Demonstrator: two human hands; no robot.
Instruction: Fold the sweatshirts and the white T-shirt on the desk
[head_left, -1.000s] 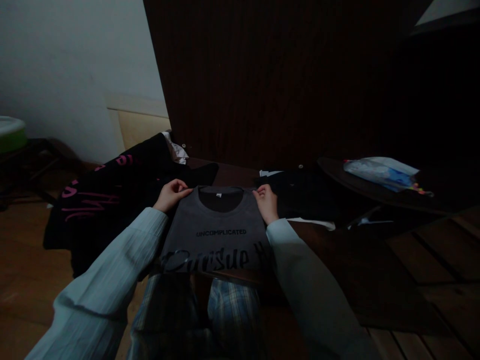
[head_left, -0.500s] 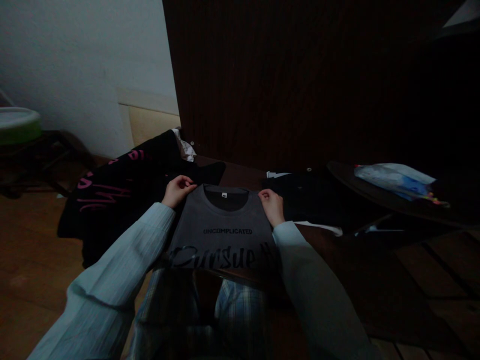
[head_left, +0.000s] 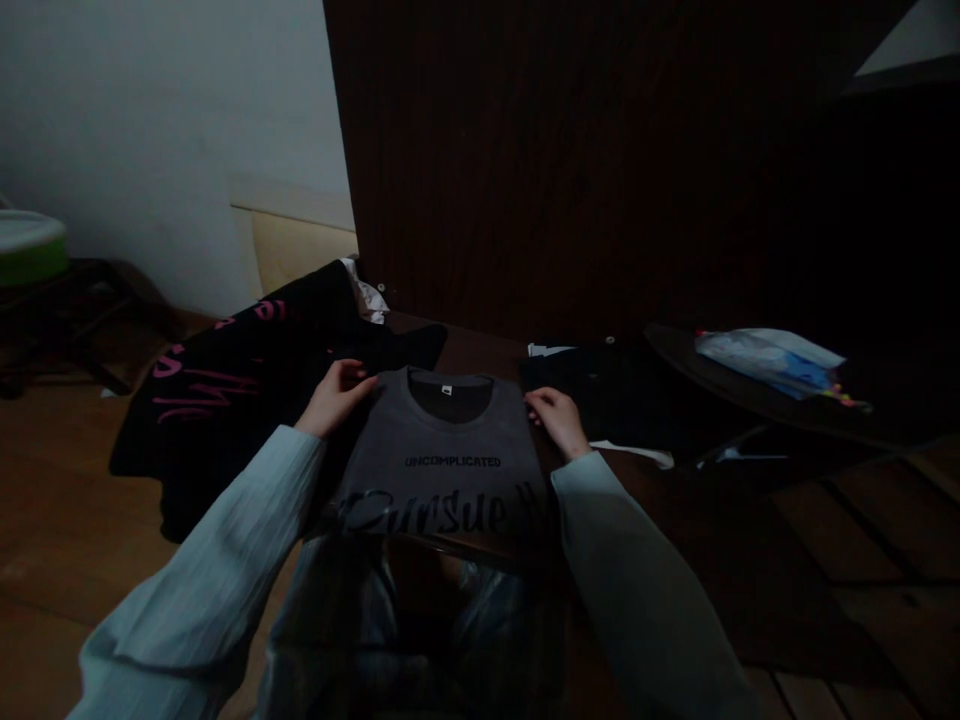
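At the near edge of the dark table, gray UNCOMPLICATED tee lies front-up, apparently smoothed w/ sides tucked, L hand & R hand at its shoulders, can't tell if pinching or released, black pink-lettered garment over L edge loose, unfolded.

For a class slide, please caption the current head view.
Left hand and right hand at the shoulders of a dark grey printed fabric shirt, near black cloth with pink lettering.

The grey shirt bore black lettering. The neighbouring garment was black with pink script. Sleeves were pale blue, faintly striped. The container was green, topped white.
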